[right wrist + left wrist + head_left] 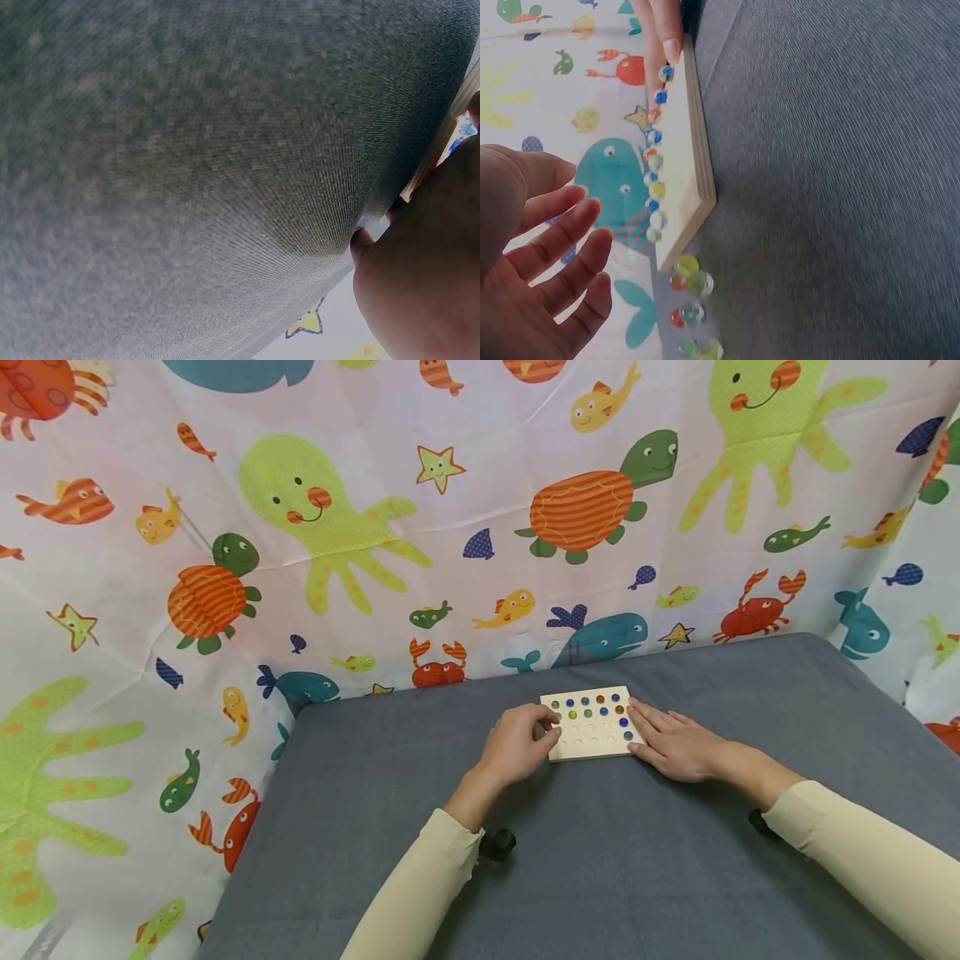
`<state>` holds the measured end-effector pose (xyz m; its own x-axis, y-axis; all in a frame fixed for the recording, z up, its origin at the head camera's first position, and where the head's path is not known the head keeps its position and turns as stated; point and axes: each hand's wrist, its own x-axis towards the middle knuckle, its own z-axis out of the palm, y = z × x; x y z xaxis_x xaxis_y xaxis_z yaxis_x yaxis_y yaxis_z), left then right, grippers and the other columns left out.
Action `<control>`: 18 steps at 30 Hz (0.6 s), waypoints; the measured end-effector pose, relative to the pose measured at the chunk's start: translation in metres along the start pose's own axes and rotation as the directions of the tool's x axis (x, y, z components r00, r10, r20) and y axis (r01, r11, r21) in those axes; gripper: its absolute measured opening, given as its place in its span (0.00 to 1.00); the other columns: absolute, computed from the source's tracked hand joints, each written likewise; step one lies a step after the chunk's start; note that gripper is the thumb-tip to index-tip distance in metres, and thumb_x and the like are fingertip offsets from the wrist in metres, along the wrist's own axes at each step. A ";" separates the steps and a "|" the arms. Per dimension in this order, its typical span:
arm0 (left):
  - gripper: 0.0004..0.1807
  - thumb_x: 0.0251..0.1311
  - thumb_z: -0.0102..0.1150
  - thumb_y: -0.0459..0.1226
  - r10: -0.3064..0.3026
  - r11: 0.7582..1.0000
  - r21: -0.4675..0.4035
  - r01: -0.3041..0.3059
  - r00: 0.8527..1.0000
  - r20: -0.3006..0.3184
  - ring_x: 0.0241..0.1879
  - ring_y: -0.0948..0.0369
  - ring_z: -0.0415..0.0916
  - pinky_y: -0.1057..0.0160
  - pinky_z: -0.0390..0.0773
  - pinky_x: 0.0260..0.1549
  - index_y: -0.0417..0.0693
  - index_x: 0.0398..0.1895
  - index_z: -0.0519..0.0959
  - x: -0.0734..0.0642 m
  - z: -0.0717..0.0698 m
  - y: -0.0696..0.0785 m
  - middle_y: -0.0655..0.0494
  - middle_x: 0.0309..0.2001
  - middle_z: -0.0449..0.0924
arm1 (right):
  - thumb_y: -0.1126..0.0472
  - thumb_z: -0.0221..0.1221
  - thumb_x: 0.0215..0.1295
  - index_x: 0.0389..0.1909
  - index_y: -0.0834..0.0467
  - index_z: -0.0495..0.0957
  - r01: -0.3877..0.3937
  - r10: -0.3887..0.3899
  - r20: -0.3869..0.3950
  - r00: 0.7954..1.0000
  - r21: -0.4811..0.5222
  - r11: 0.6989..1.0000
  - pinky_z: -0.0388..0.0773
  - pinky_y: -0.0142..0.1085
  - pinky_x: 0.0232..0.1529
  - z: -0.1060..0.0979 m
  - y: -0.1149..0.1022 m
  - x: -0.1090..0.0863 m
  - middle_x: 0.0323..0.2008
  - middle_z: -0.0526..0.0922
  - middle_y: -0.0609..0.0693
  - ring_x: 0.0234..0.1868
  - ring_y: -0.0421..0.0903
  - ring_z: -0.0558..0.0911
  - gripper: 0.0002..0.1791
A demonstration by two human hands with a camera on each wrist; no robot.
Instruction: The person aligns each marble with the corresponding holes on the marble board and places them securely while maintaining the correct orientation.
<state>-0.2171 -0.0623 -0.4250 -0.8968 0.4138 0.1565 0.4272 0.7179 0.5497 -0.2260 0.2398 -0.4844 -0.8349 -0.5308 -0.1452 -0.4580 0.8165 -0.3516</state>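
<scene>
Pale wooden board (592, 739): blue, green and orange marbles (600, 706). Table cover (600, 860): plain grey. Backdrop curtain (375, 527): white, printed with multicoloured sea animals. Sleeves (420, 893): cream.

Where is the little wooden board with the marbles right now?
In the head view the wooden board lies on the grey table near its far edge, between the left hand and the right hand, which rests against its right side.

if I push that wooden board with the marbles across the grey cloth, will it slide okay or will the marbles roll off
The flat square wooden board looks stiff and probably drags on the grey cloth. The small glass marbles sit in dimples, so likely stay unless jolted. Loose marbles beside it would probably roll.
</scene>
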 end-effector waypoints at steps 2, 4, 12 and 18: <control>0.11 0.69 0.62 0.40 -0.010 1.000 0.001 0.010 1.000 -0.008 0.29 0.67 0.72 0.67 0.71 0.25 0.49 0.49 0.86 -0.002 -0.003 -0.003 0.63 0.38 0.84 | 0.39 0.43 0.81 0.81 0.65 0.45 0.000 0.000 0.000 1.000 -0.005 1.000 0.46 0.65 0.73 0.000 0.001 0.001 0.82 0.43 0.62 0.80 0.62 0.48 0.43; 0.11 0.69 0.62 0.40 -0.016 1.000 0.006 0.016 1.000 -0.010 0.30 0.66 0.72 0.66 0.71 0.26 0.49 0.49 0.86 -0.004 -0.005 -0.005 0.63 0.39 0.84 | 0.39 0.42 0.81 0.81 0.65 0.45 0.000 0.000 0.000 1.000 -0.010 1.000 0.46 0.65 0.73 0.001 0.001 0.001 0.82 0.43 0.62 0.80 0.62 0.49 0.43; 0.11 0.69 0.63 0.41 -0.051 0.999 -0.001 0.051 0.999 -0.006 0.30 0.64 0.73 0.65 0.72 0.28 0.48 0.49 0.86 -0.011 -0.015 -0.013 0.61 0.40 0.83 | 0.41 0.43 0.82 0.81 0.65 0.45 0.005 -0.005 -0.002 1.000 -0.008 1.000 0.46 0.66 0.73 -0.001 0.000 0.001 0.81 0.44 0.63 0.80 0.63 0.49 0.41; 0.10 0.70 0.63 0.41 -0.066 0.998 -0.022 0.066 0.998 -0.018 0.28 0.63 0.73 0.63 0.73 0.26 0.48 0.48 0.86 -0.018 -0.020 -0.023 0.61 0.39 0.82 | 0.42 0.43 0.82 0.81 0.66 0.45 0.010 -0.010 -0.005 1.000 -0.012 1.000 0.47 0.66 0.73 -0.001 0.001 0.001 0.81 0.44 0.63 0.80 0.63 0.49 0.41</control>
<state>-0.2133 -0.0967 -0.4242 -0.9252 0.3549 0.1346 0.3644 0.7310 0.5769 -0.2279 0.2400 -0.4841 -0.8319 -0.5378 -0.1370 -0.4698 0.8139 -0.3419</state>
